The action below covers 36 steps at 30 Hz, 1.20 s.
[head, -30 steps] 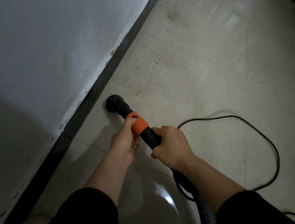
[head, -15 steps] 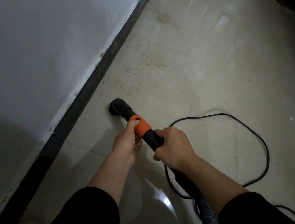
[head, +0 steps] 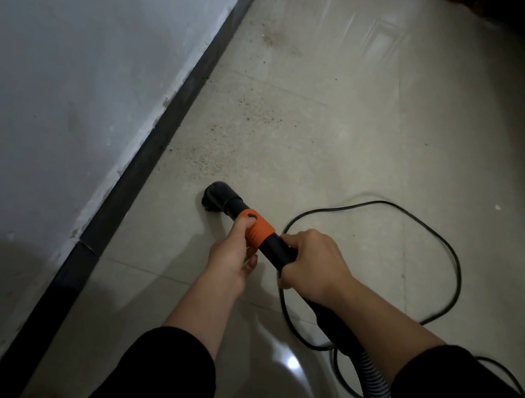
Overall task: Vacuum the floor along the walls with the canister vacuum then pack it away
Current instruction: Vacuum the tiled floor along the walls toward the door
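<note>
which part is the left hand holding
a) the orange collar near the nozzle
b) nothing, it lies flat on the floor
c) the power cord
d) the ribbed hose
A: the left hand grips the orange collar just behind the brush nozzle, thumb on top, while the right hand holds the black tube further back.
</note>
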### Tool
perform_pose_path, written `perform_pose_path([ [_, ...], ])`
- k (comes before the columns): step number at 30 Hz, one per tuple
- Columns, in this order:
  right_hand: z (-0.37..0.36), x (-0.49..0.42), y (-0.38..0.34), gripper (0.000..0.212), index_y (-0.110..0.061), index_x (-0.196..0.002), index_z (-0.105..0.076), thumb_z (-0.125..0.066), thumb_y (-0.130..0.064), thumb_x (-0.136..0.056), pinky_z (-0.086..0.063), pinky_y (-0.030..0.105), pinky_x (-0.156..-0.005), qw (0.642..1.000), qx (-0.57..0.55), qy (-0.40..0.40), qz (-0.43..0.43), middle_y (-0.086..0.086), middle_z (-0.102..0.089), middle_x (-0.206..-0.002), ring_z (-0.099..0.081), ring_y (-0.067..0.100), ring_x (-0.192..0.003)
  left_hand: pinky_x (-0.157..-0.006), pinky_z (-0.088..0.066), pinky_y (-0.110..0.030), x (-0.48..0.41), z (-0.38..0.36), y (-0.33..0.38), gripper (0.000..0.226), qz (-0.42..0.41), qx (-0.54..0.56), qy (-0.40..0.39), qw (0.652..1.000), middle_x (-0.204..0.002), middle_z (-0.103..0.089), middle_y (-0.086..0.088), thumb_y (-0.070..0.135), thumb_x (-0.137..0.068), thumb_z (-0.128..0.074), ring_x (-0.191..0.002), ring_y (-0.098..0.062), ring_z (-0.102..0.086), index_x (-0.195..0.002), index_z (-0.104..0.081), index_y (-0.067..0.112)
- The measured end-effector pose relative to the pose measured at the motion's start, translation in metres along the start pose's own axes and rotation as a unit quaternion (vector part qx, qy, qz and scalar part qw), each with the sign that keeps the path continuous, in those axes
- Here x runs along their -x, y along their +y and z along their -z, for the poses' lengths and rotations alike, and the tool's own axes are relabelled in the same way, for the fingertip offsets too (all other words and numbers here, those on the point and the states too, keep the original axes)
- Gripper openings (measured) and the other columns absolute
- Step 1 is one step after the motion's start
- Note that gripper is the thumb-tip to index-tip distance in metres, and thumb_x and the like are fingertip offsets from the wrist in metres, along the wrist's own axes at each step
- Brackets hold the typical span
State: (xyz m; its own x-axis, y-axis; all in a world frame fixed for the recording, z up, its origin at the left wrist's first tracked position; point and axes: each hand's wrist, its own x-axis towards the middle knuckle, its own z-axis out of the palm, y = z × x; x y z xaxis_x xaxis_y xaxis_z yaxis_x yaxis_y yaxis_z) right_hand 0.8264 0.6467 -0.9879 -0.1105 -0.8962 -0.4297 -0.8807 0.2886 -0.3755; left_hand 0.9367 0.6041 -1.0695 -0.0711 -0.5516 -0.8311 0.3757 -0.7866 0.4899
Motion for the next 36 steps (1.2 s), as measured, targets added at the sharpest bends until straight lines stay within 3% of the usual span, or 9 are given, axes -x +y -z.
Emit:
perform_pose_path([
  [10, 0.005, 0.004, 0.009, 0.019, -0.014, -0.085, -0.067, -0.07, -0.004, -0.068, -0.039, 0.022, -0.049, 1.0, -0.009, 0.004, -0.014, 0.002, -0.062, -0.066, -0.053, 0.011, -0.054, -0.056, -0.044, -0.022, 0.004, -0.012, 0.0, 0.044, 0.013, -0.026, -0.024, 0.999, -0.117, -0.063, -0.004, 0.042, -0.086, -0.064, -0.087, -0.01, -0.059, -0.119, -0.06, 0.013],
  [14, 0.007, 0.003, 0.009, 0.017, -0.013, -0.083, -0.066, -0.07, -0.004, -0.068, -0.039, 0.023, -0.049, 1.0, -0.009, 0.008, -0.018, 0.007, -0.064, -0.07, -0.055, 0.017, -0.058, -0.056, -0.045, -0.022, 0.005, -0.014, 0.001, 0.039, 0.011, -0.033, -0.025, 0.999, -0.11, -0.064, -0.004, 0.042, -0.086, -0.064, -0.083, -0.011, -0.059, -0.112, -0.061, 0.012],
  [18, 0.007, 0.001, 0.01, 0.016, -0.01, -0.082, -0.066, -0.07, -0.005, -0.068, -0.04, 0.023, -0.049, 1.0, -0.008, 0.016, -0.023, 0.011, -0.065, -0.072, -0.055, 0.02, -0.059, -0.06, -0.046, -0.022, 0.004, -0.017, 0.004, 0.026, 0.007, -0.047, -0.021, 0.999, -0.09, -0.063, -0.002, 0.04, -0.088, -0.064, -0.079, -0.011, -0.06, -0.085, -0.057, 0.016],
  [25, 0.011, 0.0, 0.015, 0.013, -0.01, -0.081, -0.065, -0.07, -0.007, -0.069, -0.038, 0.023, -0.048, 0.999, -0.014, 0.028, -0.039, 0.006, -0.056, -0.065, -0.053, 0.02, -0.06, -0.058, -0.045, -0.022, 0.005, -0.027, 0.004, 0.026, 0.005, -0.057, -0.02, 0.998, -0.088, -0.068, -0.003, 0.041, -0.087, -0.067, -0.079, -0.01, -0.064, -0.087, -0.06, 0.016],
  [36, 0.013, -0.007, 0.028, 0.017, -0.012, -0.086, -0.068, -0.072, -0.005, -0.07, -0.046, 0.026, -0.055, 0.995, -0.054, 0.054, -0.068, 0.005, -0.06, -0.065, -0.057, 0.02, -0.06, -0.06, -0.045, -0.023, 0.001, -0.048, 0.005, 0.028, -0.004, -0.072, -0.027, 0.997, -0.073, -0.065, -0.001, 0.039, -0.084, -0.073, -0.067, -0.012, -0.058, -0.079, -0.061, 0.014],
])
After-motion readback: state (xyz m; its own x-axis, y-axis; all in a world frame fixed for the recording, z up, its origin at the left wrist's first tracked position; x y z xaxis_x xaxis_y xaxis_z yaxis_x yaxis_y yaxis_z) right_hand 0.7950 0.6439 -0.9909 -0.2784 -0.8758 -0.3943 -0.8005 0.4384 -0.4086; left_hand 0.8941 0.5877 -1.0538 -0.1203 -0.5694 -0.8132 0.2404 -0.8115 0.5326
